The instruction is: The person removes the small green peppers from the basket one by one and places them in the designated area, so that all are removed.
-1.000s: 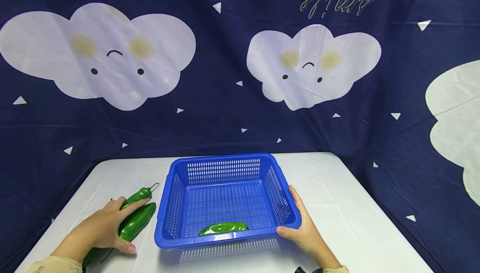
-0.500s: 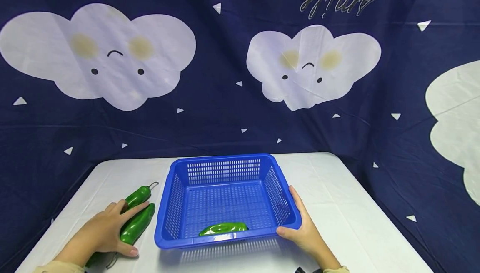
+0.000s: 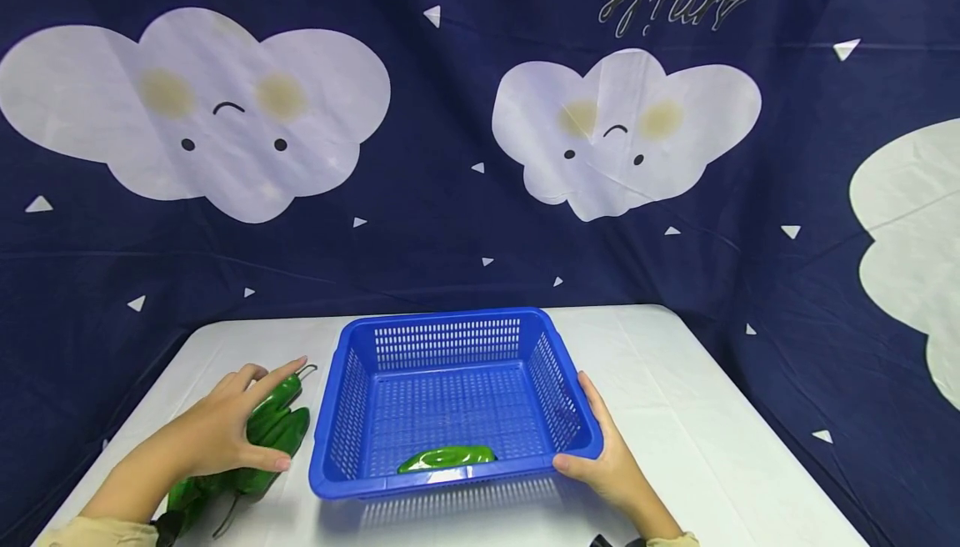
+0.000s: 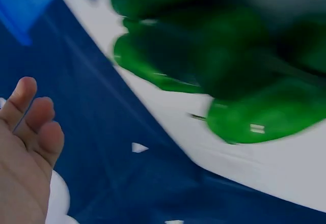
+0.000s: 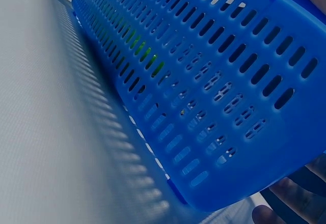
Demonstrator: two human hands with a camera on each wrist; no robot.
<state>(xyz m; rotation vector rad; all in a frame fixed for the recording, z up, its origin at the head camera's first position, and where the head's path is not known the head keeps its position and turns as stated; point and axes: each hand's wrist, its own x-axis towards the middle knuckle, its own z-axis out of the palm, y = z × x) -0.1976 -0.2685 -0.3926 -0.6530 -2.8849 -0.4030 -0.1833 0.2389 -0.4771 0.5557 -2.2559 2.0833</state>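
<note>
My left hand [image 3: 213,430] hovers over several green peppers [image 3: 281,439] on the left of the table, thumb and forefinger spread apart. In the left wrist view its fingers [image 4: 41,117] are apart from the peppers [image 4: 275,112], which look blurred there. With thumb and fingers, my right hand [image 3: 611,468] grips the near right corner of a blue plastic basket [image 3: 327,414]. One glossy green pepper [image 3: 450,457] lies inside, along the near wall. Through the slots in the right wrist view, a bit of that pepper [image 5: 147,58] shows green behind the basket wall [image 5: 254,168].
A white cloth covers the table [image 3: 675,414], whose far edge runs just behind the basket. Beyond it hangs a dark blue curtain [image 3: 442,263] printed with clouds and small triangles.
My left hand has risen off the peppers, its forefinger stretching further forward and its thumb shifting right. The peppers beneath have shifted slightly. Right hand and basket stay put.
</note>
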